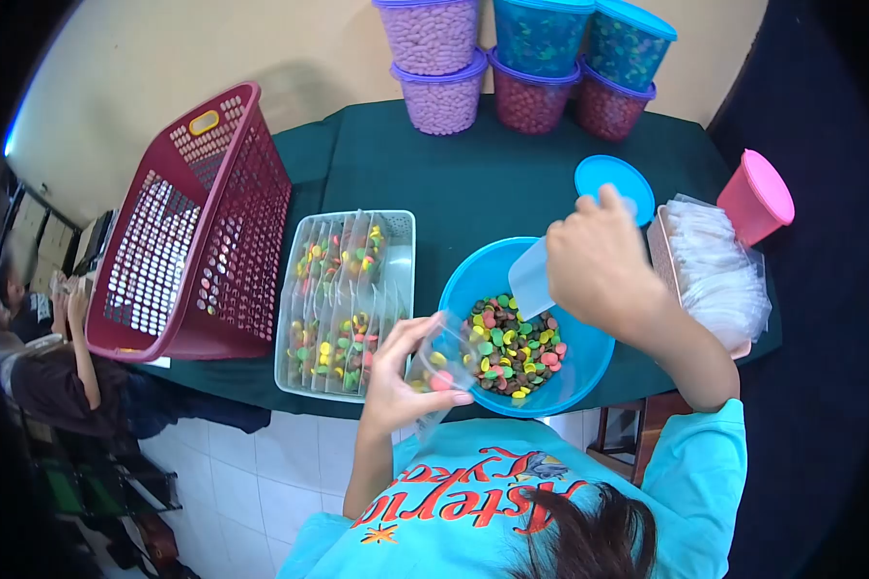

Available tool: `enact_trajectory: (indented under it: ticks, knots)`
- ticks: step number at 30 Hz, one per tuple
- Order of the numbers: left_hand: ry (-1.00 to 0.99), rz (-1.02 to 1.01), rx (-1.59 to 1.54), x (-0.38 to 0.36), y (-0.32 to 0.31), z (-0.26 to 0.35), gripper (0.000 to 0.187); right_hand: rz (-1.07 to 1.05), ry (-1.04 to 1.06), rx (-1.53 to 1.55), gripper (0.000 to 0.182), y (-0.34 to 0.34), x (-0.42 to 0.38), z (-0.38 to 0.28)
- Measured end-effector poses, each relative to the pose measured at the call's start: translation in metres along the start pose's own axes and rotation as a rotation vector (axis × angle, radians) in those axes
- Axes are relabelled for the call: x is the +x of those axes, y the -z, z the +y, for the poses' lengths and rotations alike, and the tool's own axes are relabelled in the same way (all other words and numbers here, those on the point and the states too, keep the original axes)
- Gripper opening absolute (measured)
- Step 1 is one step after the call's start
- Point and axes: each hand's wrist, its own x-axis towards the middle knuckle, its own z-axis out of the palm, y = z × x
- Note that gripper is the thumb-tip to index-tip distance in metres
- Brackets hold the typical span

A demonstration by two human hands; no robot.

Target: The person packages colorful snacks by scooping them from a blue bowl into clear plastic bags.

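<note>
My left hand (393,381) is wrapped round a clear plastic pouch (451,349) with its mouth held wide. A few red and yellow candies show inside it. My right hand (599,265) is closed on a translucent white scoop (531,280), tilted down into a blue bowl (597,372). In the bowl lie many flat round candies (512,347), brown, green, yellow and pink. The pouch is at the bowl's left rim. Left of the bowl, a white tray (406,251) carries rows of filled clear pouches (333,289).
A maroon laundry basket (246,232) stands at the left. Lidded tubs (439,101) are stacked at the back. On the right are a blue lid (603,174), a box of empty plastic pouches (710,261) and a pink tub (751,203). Another person (68,386) sits far left.
</note>
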Motion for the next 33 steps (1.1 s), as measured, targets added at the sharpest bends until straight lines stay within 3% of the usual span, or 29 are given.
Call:
enact_trajectory:
  ticks: [1, 3, 4, 7, 9, 13, 18, 24, 26, 30, 32, 33]
  knots:
    - [0.006, 0.015, 0.004, -0.004, 0.002, 0.0, 0.083, -0.072, 0.031, -0.053, 0.014, -0.017, 0.009, -0.004]
    - [0.127, 0.162, -0.438, -0.014, 0.003, 0.001, 0.089, -0.187, 0.198, -0.22, 0.016, -0.055, 0.021, -0.016]
    - [0.123, 0.177, -0.499, -0.017, 0.004, 0.002, 0.097, -0.184, 0.212, -0.219, 0.016, -0.074, 0.026, -0.022]
    - [0.127, 0.228, -0.538, -0.021, 0.002, 0.007, 0.104, -0.093, 0.323, -0.394, 0.018, -0.118, 0.038, -0.04]
    - [0.126, 0.235, -0.462, -0.025, -0.005, 0.012, 0.106, -0.206, 0.355, -0.376, 0.02, -0.133, 0.045, -0.05]
    - [0.166, 0.23, -0.356, -0.033, -0.013, 0.024, 0.107, -0.356, 0.432, -0.293, 0.021, -0.154, 0.049, -0.058]
    - [0.088, 0.19, -0.667, -0.039, -0.007, 0.011, 0.102, -0.575, 0.572, -0.2, 0.023, -0.163, 0.053, -0.056]
    - [0.143, 0.193, -0.682, -0.038, -0.005, 0.009, 0.096, -0.71, 0.604, -0.055, 0.02, -0.164, 0.06, -0.053]
    - [0.186, 0.164, -0.664, -0.035, -0.001, 0.011, 0.097, -0.835, 0.599, -0.038, 0.032, -0.162, 0.063, -0.054]
    - [0.284, 0.116, -0.636, -0.028, 0.006, 0.008, 0.097, -0.905, 0.644, 0.022, 0.036, -0.155, 0.068, -0.044]
    - [0.289, 0.082, -0.641, -0.022, 0.007, 0.008, 0.097, -0.955, 0.637, 0.428, 0.022, -0.149, 0.067, -0.033]
    - [0.29, 0.065, -0.644, -0.019, 0.008, 0.008, 0.096, -0.954, 0.624, 0.438, 0.022, -0.149, 0.065, -0.032]
